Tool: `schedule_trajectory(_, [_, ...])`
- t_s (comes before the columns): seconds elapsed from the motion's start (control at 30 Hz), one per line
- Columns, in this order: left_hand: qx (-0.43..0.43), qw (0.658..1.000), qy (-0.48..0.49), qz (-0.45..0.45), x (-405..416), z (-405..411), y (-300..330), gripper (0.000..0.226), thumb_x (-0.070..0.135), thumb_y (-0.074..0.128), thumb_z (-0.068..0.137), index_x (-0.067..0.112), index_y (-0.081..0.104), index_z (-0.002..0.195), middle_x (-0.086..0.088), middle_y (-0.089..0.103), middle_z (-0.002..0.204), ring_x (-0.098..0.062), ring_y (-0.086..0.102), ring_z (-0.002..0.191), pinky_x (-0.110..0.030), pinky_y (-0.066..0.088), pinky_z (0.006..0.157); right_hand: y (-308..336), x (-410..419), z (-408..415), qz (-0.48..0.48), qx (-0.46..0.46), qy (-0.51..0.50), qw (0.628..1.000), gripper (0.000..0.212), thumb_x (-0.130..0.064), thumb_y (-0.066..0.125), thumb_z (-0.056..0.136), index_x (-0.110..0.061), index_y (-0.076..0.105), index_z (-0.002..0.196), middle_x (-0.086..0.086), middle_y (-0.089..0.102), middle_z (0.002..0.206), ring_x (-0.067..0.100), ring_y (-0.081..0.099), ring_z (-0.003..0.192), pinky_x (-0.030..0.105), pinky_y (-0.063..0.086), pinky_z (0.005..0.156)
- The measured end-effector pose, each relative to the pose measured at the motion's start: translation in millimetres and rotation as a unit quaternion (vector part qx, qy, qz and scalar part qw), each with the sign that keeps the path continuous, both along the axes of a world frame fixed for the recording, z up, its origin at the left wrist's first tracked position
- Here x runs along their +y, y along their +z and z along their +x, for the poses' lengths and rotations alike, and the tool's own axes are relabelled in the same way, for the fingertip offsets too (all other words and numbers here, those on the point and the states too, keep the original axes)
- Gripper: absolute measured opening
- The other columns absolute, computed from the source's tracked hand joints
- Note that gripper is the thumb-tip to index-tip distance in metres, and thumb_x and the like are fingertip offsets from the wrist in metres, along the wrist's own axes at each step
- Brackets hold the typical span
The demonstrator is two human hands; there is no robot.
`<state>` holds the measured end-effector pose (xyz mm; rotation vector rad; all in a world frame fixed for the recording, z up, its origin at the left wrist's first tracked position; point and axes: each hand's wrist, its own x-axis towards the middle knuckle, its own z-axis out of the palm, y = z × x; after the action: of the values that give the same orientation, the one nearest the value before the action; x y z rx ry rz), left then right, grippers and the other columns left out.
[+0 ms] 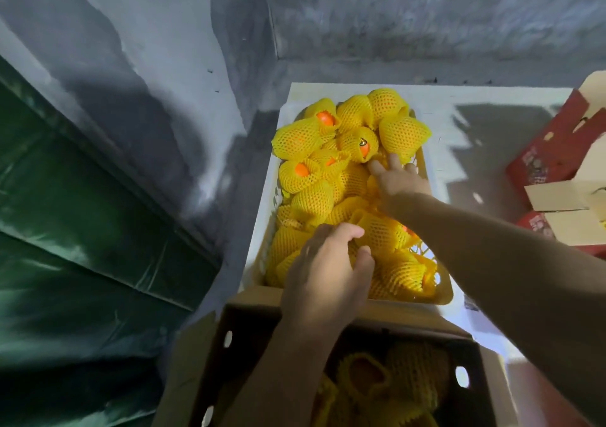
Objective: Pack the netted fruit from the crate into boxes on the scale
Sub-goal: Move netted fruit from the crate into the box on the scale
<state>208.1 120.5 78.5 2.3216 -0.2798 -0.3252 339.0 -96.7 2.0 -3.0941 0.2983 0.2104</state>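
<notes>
Picking step: left hand [323, 271] curled onto yellow foam-netted orange fruit [380, 234] near the yellow plastic crate's [442, 290] near edge; right hand [398, 180], fingers spread, reached deeper; next, lift into brown cardboard box [210, 354].

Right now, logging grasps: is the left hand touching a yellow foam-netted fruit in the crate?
Touching. The head view shows the left hand with curled fingers and thumb closing on a yellow foam-netted fruit in the crate, no gap visible.

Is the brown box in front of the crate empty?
No, the brown box already holds a few netted fruit, dim in its shadowed inside.
</notes>
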Motion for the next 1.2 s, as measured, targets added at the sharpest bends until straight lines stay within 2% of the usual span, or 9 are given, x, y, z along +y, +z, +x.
schedule_trajectory(0.2, [0.003,0.995,0.055,-0.08,-0.5,1.9,3.5,0.05,0.046,0.058,0.098,0.047,0.041,0.145,0.016,0.048,0.144,-0.015,0.055,0.125,-0.047,0.053,0.101,75.9,35.8,-48.2,0.252,-0.062,0.038,0.965,0.075,-0.034,0.083,0.08,-0.028,0.045,0.145,0.015,0.044,0.124,0.036,0.049,0.119,0.044,0.049,0.099])
schedule_trajectory(0.37, [-0.003,0.958,0.079,-0.277,28.9,-23.9,31.5,0.064,0.044,0.067,0.098,0.043,0.037,0.155,0.017,0.044,0.153,0.001,0.051,0.132,-0.023,0.049,0.107,144.8,81.5,-136.8,0.598,-0.027,0.019,0.801,0.043,-0.047,0.078,0.087,-0.042,0.061,0.127,-0.015,0.072,0.107,0.001,0.067,0.093,0.02,0.054,0.067])
schedule_trajectory(0.47, [-0.027,0.932,0.05,-0.359,60.3,-52.5,46.6,0.051,0.049,0.064,0.1,0.035,0.054,0.148,0.027,0.061,0.137,0.014,0.055,0.122,-0.005,0.047,0.091,160.5,107.9,-187.6,0.677,-0.022,0.011,0.735,0.032,-0.041,0.067,0.096,-0.037,0.061,0.128,-0.012,0.071,0.105,0.006,0.064,0.094,0.029,0.052,0.066])
schedule_trajectory(0.73, [-0.064,0.912,0.066,-0.399,126.4,-104.5,60.4,0.019,0.022,0.07,0.099,0.027,0.075,0.117,0.01,0.077,0.111,-0.007,0.072,0.106,-0.029,0.062,0.083,166.2,174.9,-279.3,0.639,-0.206,-0.018,0.741,0.046,-0.016,0.077,0.092,-0.022,0.06,0.134,-0.003,0.07,0.119,0.011,0.07,0.1,0.034,0.061,0.084])
schedule_trajectory(0.83, [-0.095,0.92,0.038,-0.378,133.7,-121.0,62.7,0.014,0.014,0.069,0.099,0.02,0.076,0.11,0.004,0.077,0.108,-0.01,0.072,0.102,-0.038,0.061,0.091,154.8,188.6,-296.9,0.526,-0.265,-0.039,0.807,0.051,-0.025,0.083,0.087,-0.022,0.059,0.13,0.002,0.065,0.124,0.02,0.067,0.106,0.042,0.058,0.088])
schedule_trajectory(0.93, [-0.083,0.942,-0.04,-0.323,140.1,-136.6,67.0,0.019,0.009,0.068,0.099,0.009,0.076,0.116,0.001,0.075,0.112,-0.005,0.069,0.102,-0.019,0.054,0.092,137.9,191.7,-306.9,0.31,-0.334,-0.045,0.889,0.058,-0.045,0.078,0.079,-0.026,0.053,0.128,0.002,0.053,0.121,0.007,0.052,0.096,0.034,0.045,0.078])
schedule_trajectory(1.0, [-0.048,0.966,-0.098,-0.234,152.0,-142.2,68.6,0.03,0.017,0.067,0.1,0.016,0.069,0.13,0.008,0.067,0.126,0.004,0.06,0.106,-0.008,0.043,0.092,123.4,191.0,-310.6,0.2,-0.281,-0.074,0.936,0.057,-0.048,0.073,0.084,-0.028,0.048,0.131,0.006,0.046,0.124,0.023,0.055,0.097,0.038,0.045,0.074])
schedule_trajectory(1.07, [-0.026,0.98,-0.111,-0.165,171.4,-144.5,65.6,0.036,0.026,0.065,0.102,0.025,0.063,0.138,0.012,0.056,0.136,0.004,0.05,0.116,-0.011,0.041,0.095,108.2,189.0,-312.4,0.093,-0.1,-0.094,0.986,0.063,-0.055,0.063,0.089,-0.032,0.042,0.143,0.013,0.042,0.143,0.043,0.047,0.127,0.053,0.045,0.099])
schedule_trajectory(1.2, [-0.009,0.986,-0.098,-0.138,208.1,-154.1,59.4,0.035,0.026,0.059,0.105,0.025,0.061,0.139,0.011,0.055,0.14,0.001,0.049,0.119,-0.013,0.042,0.092,104.3,200.6,-325.4,0.082,0.026,-0.092,0.992,0.076,-0.073,0.055,0.087,-0.049,0.027,0.154,0.003,0.014,0.169,0.041,0.011,0.153,0.062,0.017,0.122])
